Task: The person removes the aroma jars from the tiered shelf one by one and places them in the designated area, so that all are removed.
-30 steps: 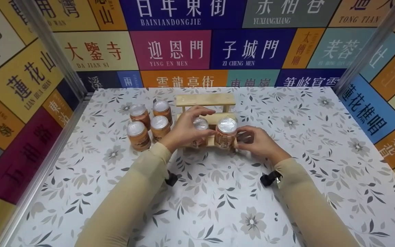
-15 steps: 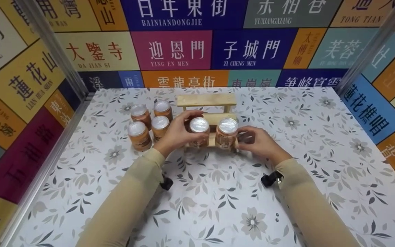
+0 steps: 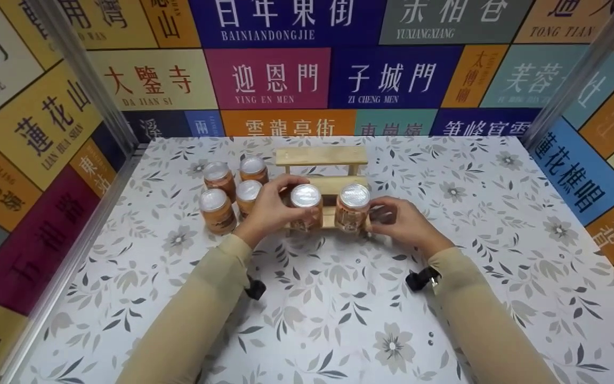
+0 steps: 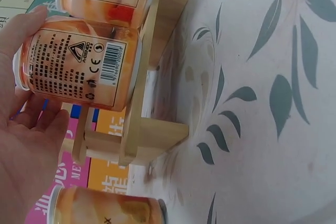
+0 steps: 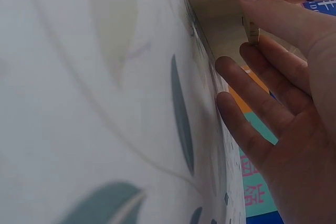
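Note:
A small tiered wooden rack stands on the table. Two orange-labelled cans with silvery lids stand upright on its lowest step. My left hand holds the left can, thumb in front and fingers behind. In the left wrist view this can shows a barcode, and the fingers of the left hand curl by its top end. The right can stands a small gap away. My right hand pinches the right end of the rack's step; in the right wrist view its thumb lies on that board.
Several more such cans stand in a cluster left of the rack. The table has a flower-and-leaf pattern. Behind it rises a wall of coloured signs, with panels on both sides.
My left hand has come down round the left can and shifted it slightly to the left, widening the gap to the right can. The right hand stays in place.

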Motion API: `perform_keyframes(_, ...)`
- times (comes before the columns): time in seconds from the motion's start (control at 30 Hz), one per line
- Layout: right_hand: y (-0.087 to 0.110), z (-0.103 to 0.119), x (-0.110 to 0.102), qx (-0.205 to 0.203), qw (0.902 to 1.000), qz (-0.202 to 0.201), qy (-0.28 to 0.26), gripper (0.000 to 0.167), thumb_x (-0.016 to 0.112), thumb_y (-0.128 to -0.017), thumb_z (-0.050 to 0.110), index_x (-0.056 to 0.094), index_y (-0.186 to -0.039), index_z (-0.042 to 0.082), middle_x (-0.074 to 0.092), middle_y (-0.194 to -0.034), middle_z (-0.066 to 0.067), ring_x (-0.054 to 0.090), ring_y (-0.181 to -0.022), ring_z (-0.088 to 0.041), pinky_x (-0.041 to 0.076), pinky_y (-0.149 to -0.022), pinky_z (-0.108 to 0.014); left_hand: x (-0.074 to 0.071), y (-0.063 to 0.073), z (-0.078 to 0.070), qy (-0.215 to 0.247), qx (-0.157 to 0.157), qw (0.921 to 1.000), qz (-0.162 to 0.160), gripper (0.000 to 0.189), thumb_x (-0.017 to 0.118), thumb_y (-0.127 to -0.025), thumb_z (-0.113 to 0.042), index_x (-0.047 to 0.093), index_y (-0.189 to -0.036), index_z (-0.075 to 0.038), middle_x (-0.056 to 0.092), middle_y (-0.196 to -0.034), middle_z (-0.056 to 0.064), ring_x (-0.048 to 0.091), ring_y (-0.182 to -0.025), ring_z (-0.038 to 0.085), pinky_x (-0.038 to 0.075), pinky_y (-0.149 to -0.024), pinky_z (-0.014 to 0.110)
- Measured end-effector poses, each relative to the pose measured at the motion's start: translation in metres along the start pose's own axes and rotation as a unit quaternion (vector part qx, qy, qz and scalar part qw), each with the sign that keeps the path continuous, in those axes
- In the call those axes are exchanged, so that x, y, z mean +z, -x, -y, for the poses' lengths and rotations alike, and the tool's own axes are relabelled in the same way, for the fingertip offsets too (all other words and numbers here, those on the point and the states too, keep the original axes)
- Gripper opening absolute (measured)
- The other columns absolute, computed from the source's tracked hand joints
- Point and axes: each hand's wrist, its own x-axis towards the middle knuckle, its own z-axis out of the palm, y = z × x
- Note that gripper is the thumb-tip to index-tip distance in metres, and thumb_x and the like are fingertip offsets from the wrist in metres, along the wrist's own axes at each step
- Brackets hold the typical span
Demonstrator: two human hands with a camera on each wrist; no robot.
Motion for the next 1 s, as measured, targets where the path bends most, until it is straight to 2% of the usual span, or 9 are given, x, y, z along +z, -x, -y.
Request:
perform_keyframes(0.1,0.0,0.0,0.001,0.005,1.0,-0.001,0.002,0.059,0.087,-0.084,0.016,0.062,-0.137,0.008,0.07,-0.127,-0.018,0.07,-0.114,-0.038,0.055,-0.104,-0.052,-0.009,0.007,0.0,0.002,0.004,1.0,-0.008,0.062,0.096,-0.073,-0.023,0.068,-0.127,-0.012,0.066,-0.127,0.003,0.063,-0.121,0.019,0.05,-0.112,0.036)
perform_keyframes(0.23,-0.001,0.0,0.001,-0.001,1.0,0.001,0.002,0.061,0.088,-0.083,0.018,0.062,-0.138,0.007,0.068,-0.13,-0.019,0.068,-0.116,-0.039,0.054,-0.106,-0.053,-0.028,0.019,0.001,-0.023,0.004,0.9995,-0.02,0.062,0.096,-0.072,-0.027,0.069,-0.126,-0.016,0.067,-0.127,0.001,0.062,-0.122,0.017,0.047,-0.115,0.036)
perform_keyframes(0.37,-0.001,-0.001,0.001,-0.004,1.0,0.003,-0.004,0.061,0.087,-0.083,0.014,0.061,-0.138,0.006,0.067,-0.13,-0.02,0.067,-0.117,-0.041,0.053,-0.107,-0.054,-0.05,0.032,0.007,-0.043,-0.006,0.9985,-0.033,0.062,0.097,-0.071,-0.03,0.069,-0.124,-0.018,0.067,-0.125,-0.002,0.062,-0.117,0.016,0.051,-0.105,0.036)
perform_keyframes(0.5,0.0,-0.002,0.001,-0.003,0.9999,0.003,-0.01,0.06,0.086,-0.083,0.011,0.061,-0.138,0.005,0.068,-0.129,-0.021,0.067,-0.117,-0.042,0.054,-0.106,-0.054,-0.065,0.044,0.012,-0.024,-0.01,0.9989,-0.04,0.061,0.097,-0.072,-0.022,0.069,-0.125,-0.013,0.066,-0.125,0.002,0.064,-0.113,0.019,0.055,-0.097,0.033)
perform_keyframes(0.6,0.001,0.0,0.0,0.0,1.0,0.001,-0.007,0.06,0.086,-0.083,0.012,0.061,-0.138,0.006,0.068,-0.128,-0.019,0.068,-0.115,-0.04,0.054,-0.105,-0.053,-0.071,0.053,0.012,-0.016,-0.01,0.9988,-0.045,0.061,0.096,-0.072,-0.017,0.068,-0.126,-0.01,0.065,-0.126,0.006,0.064,-0.114,0.022,0.056,-0.097,0.035)
perform_keyframes(0.83,0.001,0.001,-0.001,0.003,0.9998,-0.004,0.018,0.06,0.087,-0.083,0.015,0.062,-0.137,0.009,0.069,-0.128,-0.017,0.07,-0.114,-0.037,0.056,-0.103,-0.051,-0.078,0.069,0.018,-0.008,-0.017,0.9987,-0.048,0.061,0.094,-0.074,-0.011,0.066,-0.128,-0.005,0.062,-0.129,0.011,0.061,-0.121,0.029,0.049,-0.108,0.05)
perform_keyframes(1.0,-0.002,-0.001,0.001,-0.017,0.9997,-0.001,0.016,0.057,0.086,-0.085,0.015,0.063,-0.136,0.008,0.07,-0.126,-0.018,0.07,-0.112,-0.037,0.057,-0.101,-0.053,-0.081,0.076,0.028,-0.018,-0.027,0.9986,-0.04,0.06,0.095,-0.074,-0.018,0.067,-0.126,-0.009,0.063,-0.127,0.007,0.062,-0.121,0.023,0.05,-0.108,0.045)
